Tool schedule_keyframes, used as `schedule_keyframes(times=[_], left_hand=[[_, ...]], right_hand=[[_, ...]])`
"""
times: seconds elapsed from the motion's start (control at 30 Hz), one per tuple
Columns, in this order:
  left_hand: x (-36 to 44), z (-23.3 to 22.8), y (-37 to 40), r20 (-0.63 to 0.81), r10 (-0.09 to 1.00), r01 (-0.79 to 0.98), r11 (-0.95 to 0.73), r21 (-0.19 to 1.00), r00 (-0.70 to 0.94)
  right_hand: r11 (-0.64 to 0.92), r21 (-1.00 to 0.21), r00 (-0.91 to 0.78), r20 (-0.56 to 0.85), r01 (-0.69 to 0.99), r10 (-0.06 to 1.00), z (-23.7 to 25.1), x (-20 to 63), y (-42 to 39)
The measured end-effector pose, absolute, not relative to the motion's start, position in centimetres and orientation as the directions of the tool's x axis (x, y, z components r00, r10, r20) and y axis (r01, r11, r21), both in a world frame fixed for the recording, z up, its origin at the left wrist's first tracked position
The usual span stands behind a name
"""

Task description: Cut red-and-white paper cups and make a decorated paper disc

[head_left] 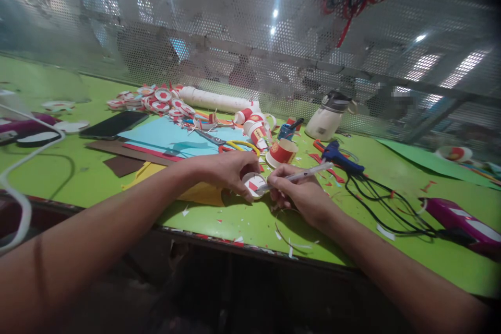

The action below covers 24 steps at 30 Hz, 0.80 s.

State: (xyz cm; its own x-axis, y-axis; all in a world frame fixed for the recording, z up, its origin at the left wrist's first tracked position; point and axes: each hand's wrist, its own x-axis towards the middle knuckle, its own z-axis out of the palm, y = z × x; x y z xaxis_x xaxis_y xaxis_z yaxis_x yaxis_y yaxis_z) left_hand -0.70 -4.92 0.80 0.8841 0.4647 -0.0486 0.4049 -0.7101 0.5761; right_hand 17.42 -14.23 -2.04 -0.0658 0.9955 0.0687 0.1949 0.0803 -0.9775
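My left hand (235,169) is closed on the edge of a small white paper disc (255,183) with a red patch and dark marks on it. A pen (309,172) with a pale barrel sits in my right hand (295,193), its tip at the disc. Just behind the hands stands a red and white paper cup piece (282,153). Scissors (235,144) with red and yellow handles lie on blue paper sheets (160,135) behind my left hand.
Cut paper rings (162,96) are heaped at the back left, near a phone (115,124). A blue glue gun (342,157) with a black cord lies right, beside a purple tool (462,222). A white bottle (327,117) stands behind. The green table (219,222) has paper scraps along its front edge.
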Motion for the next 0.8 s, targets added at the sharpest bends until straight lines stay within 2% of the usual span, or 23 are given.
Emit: schedule_keyframes(times=[0.33, 0.8], left_hand=[[-0.62, 0.82, -4.87, -0.055, 0.433, 0.381, -0.716, 0.586, 0.9], [-0.69, 0.78, -4.91, -0.031, 0.442, 0.382, -0.733, 0.563, 0.896]], right_hand=[[0.083, -0.976, -0.053, 0.074, 0.201, 0.996, -1.89, 17.24, -14.27], [0.121, -0.968, -0.066, 0.109, 0.218, 0.992, -2.03, 17.41, -14.25]])
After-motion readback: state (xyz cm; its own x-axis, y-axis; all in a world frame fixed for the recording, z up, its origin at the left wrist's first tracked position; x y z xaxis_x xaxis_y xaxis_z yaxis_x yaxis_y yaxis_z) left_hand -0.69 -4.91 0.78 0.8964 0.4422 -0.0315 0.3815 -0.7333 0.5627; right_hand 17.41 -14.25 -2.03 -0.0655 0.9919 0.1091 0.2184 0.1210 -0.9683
